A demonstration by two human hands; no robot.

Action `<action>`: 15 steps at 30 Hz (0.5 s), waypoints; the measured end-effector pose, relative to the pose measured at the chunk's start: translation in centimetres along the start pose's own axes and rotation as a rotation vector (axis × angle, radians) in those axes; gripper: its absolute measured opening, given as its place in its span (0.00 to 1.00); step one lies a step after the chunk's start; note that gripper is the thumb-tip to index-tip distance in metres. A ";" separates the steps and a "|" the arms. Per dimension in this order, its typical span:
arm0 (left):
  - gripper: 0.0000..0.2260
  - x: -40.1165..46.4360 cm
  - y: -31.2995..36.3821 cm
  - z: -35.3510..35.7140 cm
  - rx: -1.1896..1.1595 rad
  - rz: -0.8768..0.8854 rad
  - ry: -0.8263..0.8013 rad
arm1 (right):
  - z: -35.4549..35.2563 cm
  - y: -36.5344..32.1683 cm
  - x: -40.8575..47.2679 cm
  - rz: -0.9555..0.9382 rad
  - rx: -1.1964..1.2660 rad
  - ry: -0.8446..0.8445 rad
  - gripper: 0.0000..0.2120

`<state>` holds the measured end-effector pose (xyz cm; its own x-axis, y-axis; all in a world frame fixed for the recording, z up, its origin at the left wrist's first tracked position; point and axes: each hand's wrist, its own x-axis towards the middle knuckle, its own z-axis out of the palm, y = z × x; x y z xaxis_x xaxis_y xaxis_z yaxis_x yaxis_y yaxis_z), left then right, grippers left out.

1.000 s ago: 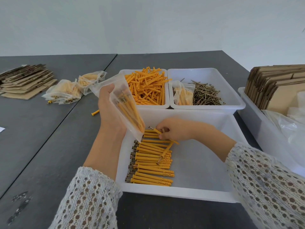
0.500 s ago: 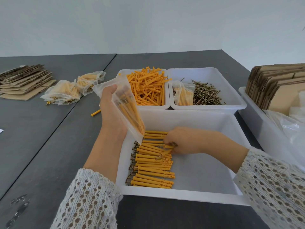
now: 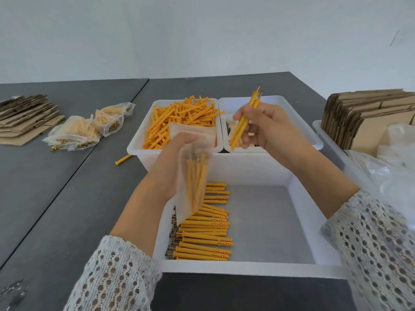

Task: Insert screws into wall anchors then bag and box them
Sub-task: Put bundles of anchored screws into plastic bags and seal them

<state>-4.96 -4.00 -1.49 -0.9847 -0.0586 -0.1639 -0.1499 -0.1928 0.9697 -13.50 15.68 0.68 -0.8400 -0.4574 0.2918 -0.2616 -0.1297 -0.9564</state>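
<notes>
1. Up front, our right hand [image 3: 267, 129] was curled round a few anchors [image 3: 243, 122] with screws in them, pinching them mid-length, screw heads up and tips slanting down to the left, raised above the far bins.
2. Our left hand [image 3: 173, 164] gripped a clear bag [image 3: 194, 176] by its upper part, thumb near the open mouth; several fitted anchors stood inside it, and the bag hung over the left side of the near bin [image 3: 258, 269].
3. The two hands were apart, the right one higher and farther off than the bag.
4. Below the bag, a row [image 3: 205, 230] of fitted anchors lay side by side along the near bin's left side, screw heads toward the left wall.
5. Behind it stood two smaller bins: the left bin [image 3: 134, 149] was heaped with loose anchors [image 3: 182, 118], and the right bin [image 3: 298, 113] was mostly hidden by our right hand.
6. One stray anchor [image 3: 122, 159] lay on the table [image 3: 67, 209] just left of those bins.
7. Farther left, filled bags [image 3: 89, 129] lay beside flat cardboard [image 3: 24, 120].
8. At the right edge we had a bin of folded cartons [image 3: 368, 117] and loose plastic [image 3: 395, 176].
</notes>
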 end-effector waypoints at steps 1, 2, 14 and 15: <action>0.17 -0.1 -0.2 0.2 0.010 -0.046 -0.050 | 0.2 -0.5 0.3 -0.024 0.074 0.036 0.15; 0.19 -0.1 -0.3 0.4 0.003 -0.088 -0.095 | 0.3 -1.0 0.5 -0.045 0.146 0.067 0.15; 0.07 0.6 -0.3 1.1 0.059 -0.098 -0.230 | 3.8 -1.0 0.1 -0.079 -0.330 -0.163 0.15; 0.08 0.6 -0.4 1.3 -0.021 -0.084 -0.236 | 4.0 -0.9 0.0 -0.076 -0.373 -0.193 0.19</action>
<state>-5.63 -2.66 -1.73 -0.9626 0.1888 -0.1944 -0.2327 -0.2079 0.9501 -11.35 12.33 1.51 -0.7168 -0.6196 0.3200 -0.5029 0.1413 -0.8527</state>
